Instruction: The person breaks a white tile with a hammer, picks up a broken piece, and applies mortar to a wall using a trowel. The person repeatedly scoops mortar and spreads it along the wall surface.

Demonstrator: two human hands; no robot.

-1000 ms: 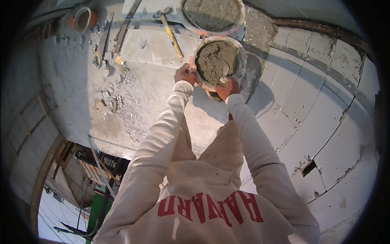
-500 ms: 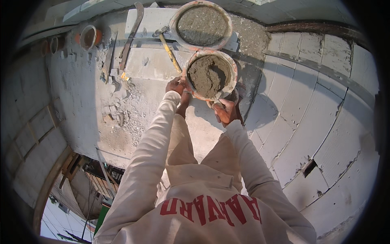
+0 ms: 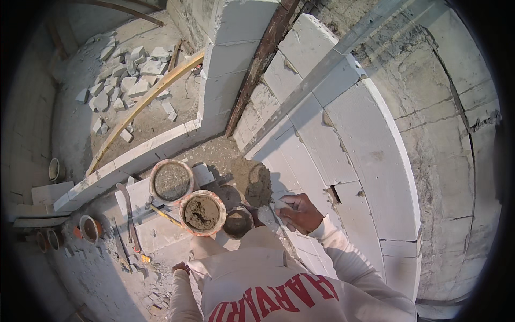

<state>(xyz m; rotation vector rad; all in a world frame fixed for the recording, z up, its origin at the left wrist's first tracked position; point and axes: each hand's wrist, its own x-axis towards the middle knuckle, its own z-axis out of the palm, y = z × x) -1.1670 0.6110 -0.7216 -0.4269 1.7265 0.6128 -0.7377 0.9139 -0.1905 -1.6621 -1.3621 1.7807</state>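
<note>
My right hand [image 3: 301,213] is closed on the pale handle of a trowel, raised before the block wall at right. A big lump of wet grey mortar [image 3: 253,181] covers the trowel's blade. My left hand [image 3: 181,267] hangs low by my left leg, fingers loosely bent, with nothing visible in it. Between my hands and the far low wall stand a bucket of mortar [image 3: 202,213] with a scooped hollow and a fuller mortar bucket [image 3: 171,181] behind it. A smaller, darker bucket [image 3: 237,222] sits by my feet, under the mortar lump.
The white block wall [image 3: 322,145] rises close at right, with a straight metal bar [image 3: 322,75] slanting across it. A yellow-handled hammer [image 3: 166,216] and a handsaw [image 3: 129,212] lie at left. Beyond the low wall are broken blocks [image 3: 129,78] and a curved wooden strip [image 3: 150,96].
My view has turned toward the right-hand wall. My left hand has let go of the bucket rim and dropped to my side. My right hand has lifted the mortar-loaded trowel away from the bucket.
</note>
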